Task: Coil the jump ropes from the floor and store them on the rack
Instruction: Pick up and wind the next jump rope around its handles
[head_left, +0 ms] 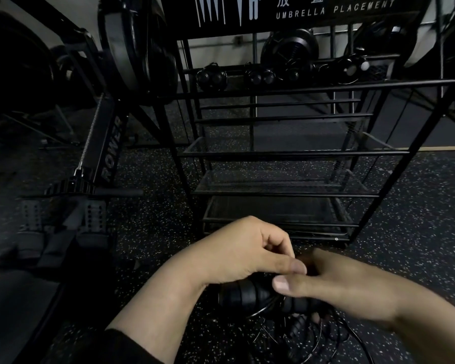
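Before the rack, both hands grip the jump rope handles: left hand curled, right hand pinching. Better keep the loops even and tight.

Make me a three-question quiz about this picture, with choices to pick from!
1. Where is the black rack?
A. Behind the person
B. Just past the hands, on the speckled floor
C. Hanging from the ceiling

2. What colour are the jump rope handles?
A. Black
B. Red
C. Yellow

3. What are the left hand and right hand doing?
A. Both lie flat on the floor
B. Both wave in the air
C. Both grip the rope bundle

Answers:
1. B, the rack stands right beyond the hands.
2. A, the handles look black.
3. C, the fingers curl round the handles, with thin cord looping below.
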